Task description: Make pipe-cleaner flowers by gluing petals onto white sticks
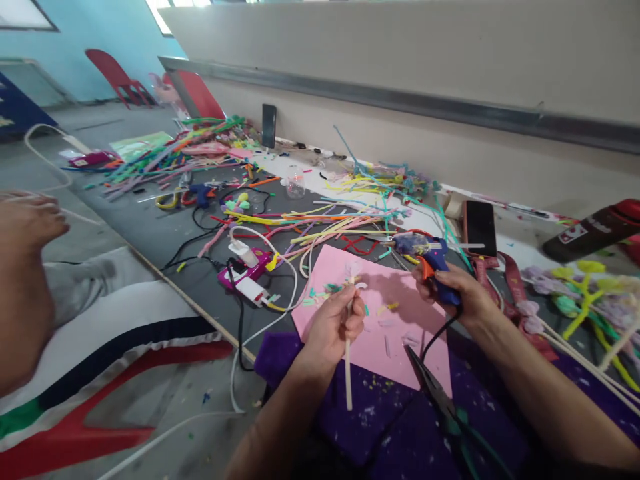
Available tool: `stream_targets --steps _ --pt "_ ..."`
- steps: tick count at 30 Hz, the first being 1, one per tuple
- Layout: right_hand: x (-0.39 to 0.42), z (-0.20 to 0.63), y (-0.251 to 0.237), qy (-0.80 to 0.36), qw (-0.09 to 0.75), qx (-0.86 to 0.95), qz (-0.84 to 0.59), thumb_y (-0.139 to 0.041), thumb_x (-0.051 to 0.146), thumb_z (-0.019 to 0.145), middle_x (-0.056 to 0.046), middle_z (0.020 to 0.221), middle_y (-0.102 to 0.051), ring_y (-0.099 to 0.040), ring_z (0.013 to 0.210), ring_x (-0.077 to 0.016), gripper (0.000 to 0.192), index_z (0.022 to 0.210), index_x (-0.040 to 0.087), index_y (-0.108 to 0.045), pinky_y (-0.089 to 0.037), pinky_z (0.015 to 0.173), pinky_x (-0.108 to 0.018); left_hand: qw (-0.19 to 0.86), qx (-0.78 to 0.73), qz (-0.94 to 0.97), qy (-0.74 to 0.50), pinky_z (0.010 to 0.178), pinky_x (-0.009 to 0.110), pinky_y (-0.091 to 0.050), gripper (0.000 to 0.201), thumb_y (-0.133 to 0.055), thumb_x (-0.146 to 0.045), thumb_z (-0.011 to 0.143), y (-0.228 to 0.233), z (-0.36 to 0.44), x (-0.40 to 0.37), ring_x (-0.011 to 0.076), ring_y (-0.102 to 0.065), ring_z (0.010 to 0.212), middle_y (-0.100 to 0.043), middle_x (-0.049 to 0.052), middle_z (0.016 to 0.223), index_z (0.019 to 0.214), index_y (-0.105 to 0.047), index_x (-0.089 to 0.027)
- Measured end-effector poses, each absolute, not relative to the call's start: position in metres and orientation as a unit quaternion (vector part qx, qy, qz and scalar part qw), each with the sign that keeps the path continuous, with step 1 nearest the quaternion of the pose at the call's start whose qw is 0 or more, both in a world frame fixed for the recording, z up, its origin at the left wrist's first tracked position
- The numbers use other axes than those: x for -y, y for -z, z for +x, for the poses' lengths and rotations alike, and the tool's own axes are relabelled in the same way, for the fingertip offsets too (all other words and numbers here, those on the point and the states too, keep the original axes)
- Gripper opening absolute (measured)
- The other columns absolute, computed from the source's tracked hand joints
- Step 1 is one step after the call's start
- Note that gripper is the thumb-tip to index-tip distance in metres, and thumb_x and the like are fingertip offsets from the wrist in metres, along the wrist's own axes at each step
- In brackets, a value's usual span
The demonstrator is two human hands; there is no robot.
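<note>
Stick in left hand — glue gun in right hand.

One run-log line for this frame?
left hand: grips white stick upright | right hand: holds blue glue gun | below: pink sheet | pliers nearby

Long grey felt-covered table against a beige wall, strewn with colourful pipe cleaners, pink foam sheet, purple felt cloth, black smartphone, white power strip, black pliers
</note>
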State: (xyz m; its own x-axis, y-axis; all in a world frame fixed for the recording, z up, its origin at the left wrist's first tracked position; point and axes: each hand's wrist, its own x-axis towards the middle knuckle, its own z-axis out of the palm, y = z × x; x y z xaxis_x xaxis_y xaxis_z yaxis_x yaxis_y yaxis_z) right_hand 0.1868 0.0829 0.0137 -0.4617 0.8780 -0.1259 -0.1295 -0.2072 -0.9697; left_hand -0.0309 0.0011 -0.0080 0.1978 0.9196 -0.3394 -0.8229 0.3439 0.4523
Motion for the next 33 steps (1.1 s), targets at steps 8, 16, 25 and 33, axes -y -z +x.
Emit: stream_targets --steps 8,16,25,33 --pt "-0.058 0.173 -0.031 -0.598 0.360 0.611 -0.375 -0.056 0.027 0.073 -0.008 0.100 -0.065 -0.061 0.076 -0.0192 0.027 0.099 0.020 -0.056 -0.046 0.059 -0.029 0.774 -0.270 0.072 -0.568 0.029 0.011 -0.020 0.015 -0.062 -0.025 0.074 0.007 -0.031 -0.001 -0.0004 -0.034 0.032 -0.049 -0.005 0.051 0.075 -0.054 -0.013" --pt "-0.037 0.181 -0.044 -0.442 0.249 0.757 -0.412 -0.051 0.040 0.083 -0.006 0.086 -0.065 -0.058 0.072 -0.0181 0.029 0.099 0.019 -0.064 -0.043 0.055 -0.025 0.675 -0.378 0.192 -0.603 0.031 0.015 -0.023 0.022 -0.063 -0.034 0.071 0.010 -0.025 -0.002 0.0021 -0.038 0.032 -0.054 -0.004 0.052 0.071 -0.054 -0.014" --pt "-0.029 0.186 -0.040 -0.339 0.225 0.820 -0.403 -0.049 0.041 0.085 -0.004 0.090 -0.060 -0.055 0.077 -0.0197 0.026 0.101 0.026 -0.064 -0.044 0.063 -0.028 0.610 -0.417 0.252 -0.625 0.032 0.018 -0.024 0.021 -0.064 -0.033 0.070 0.011 -0.021 0.000 0.0041 -0.040 0.032 -0.057 -0.003 0.051 0.068 -0.055 -0.014" --pt "-0.029 0.181 -0.040 -0.342 0.230 0.816 -0.405 -0.049 0.040 0.084 -0.004 0.083 -0.060 -0.055 0.070 -0.0180 0.026 0.100 0.023 -0.062 -0.045 0.057 -0.027 0.609 -0.436 0.252 -0.613 0.032 0.017 -0.025 0.026 -0.065 -0.038 0.067 0.012 -0.022 -0.001 0.0040 -0.039 0.032 -0.057 -0.003 0.052 0.066 -0.053 -0.015"
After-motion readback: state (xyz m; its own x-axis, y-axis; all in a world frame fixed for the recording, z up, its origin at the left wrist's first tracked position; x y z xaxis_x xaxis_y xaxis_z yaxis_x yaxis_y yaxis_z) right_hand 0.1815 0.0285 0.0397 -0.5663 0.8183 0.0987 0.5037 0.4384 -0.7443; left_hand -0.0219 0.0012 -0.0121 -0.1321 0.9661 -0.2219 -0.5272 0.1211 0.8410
